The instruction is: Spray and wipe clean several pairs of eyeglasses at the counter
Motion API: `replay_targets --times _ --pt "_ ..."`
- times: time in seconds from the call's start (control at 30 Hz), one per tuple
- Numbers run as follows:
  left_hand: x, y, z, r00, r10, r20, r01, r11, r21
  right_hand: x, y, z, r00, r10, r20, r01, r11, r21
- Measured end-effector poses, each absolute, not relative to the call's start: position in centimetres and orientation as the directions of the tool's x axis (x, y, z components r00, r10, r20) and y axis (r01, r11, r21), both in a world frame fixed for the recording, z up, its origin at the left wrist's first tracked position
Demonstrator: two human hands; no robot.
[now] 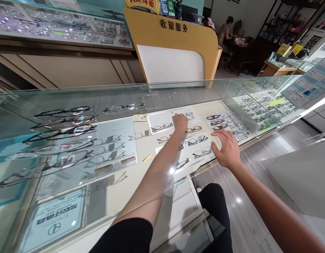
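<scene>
My left hand (180,123) reaches inside the glass display case, over a white display card (175,114). Its fingers curl downward, and what they hold, if anything, is hidden. Eyeglasses (161,127) lie just left of it, and another pair of eyeglasses (190,117) sits at its right side, by the fingers. My right hand (227,149) hovers at the front edge of the case, thumb and fingers apart, with nothing in it. Brown-framed eyeglasses (193,129) and dark-framed eyeglasses (197,140) rest in rows between the hands.
Several eyeglasses (62,131) are on the glass shelf at left. A tray of eyeglasses (231,124) lies right, before a glass divider (241,109). A yellow strip (146,157) lies on the case floor. Behind stands a yellow counter (175,38); a person (225,33) sits far back.
</scene>
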State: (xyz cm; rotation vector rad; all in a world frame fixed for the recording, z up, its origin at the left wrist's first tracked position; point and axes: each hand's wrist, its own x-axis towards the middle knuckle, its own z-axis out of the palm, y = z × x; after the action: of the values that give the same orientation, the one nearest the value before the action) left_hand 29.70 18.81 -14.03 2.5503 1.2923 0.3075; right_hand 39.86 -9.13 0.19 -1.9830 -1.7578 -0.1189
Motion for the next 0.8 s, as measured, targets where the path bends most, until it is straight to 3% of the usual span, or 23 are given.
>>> replay_targets --times 0.1,0.3,0.8 --pt "30.0 18.9 -14.2 0.458 0.886 0.068 0.822 -0.451 0.348 39.8 -9.2 0.2 0.166 0.910 0.380 0.954 -0.052 -0.294" --pt "30.5 19.1 -14.3 0.386 0.920 0.067 0.847 -0.383 0.369 39.5 -9.2 0.2 0.187 0.905 0.382 0.947 -0.063 -0.315" --pt "30.7 17.7 -12.7 0.357 0.927 0.118 0.833 -0.373 0.408 39.7 -9.2 0.2 0.184 0.906 0.382 0.945 -0.056 -0.322"
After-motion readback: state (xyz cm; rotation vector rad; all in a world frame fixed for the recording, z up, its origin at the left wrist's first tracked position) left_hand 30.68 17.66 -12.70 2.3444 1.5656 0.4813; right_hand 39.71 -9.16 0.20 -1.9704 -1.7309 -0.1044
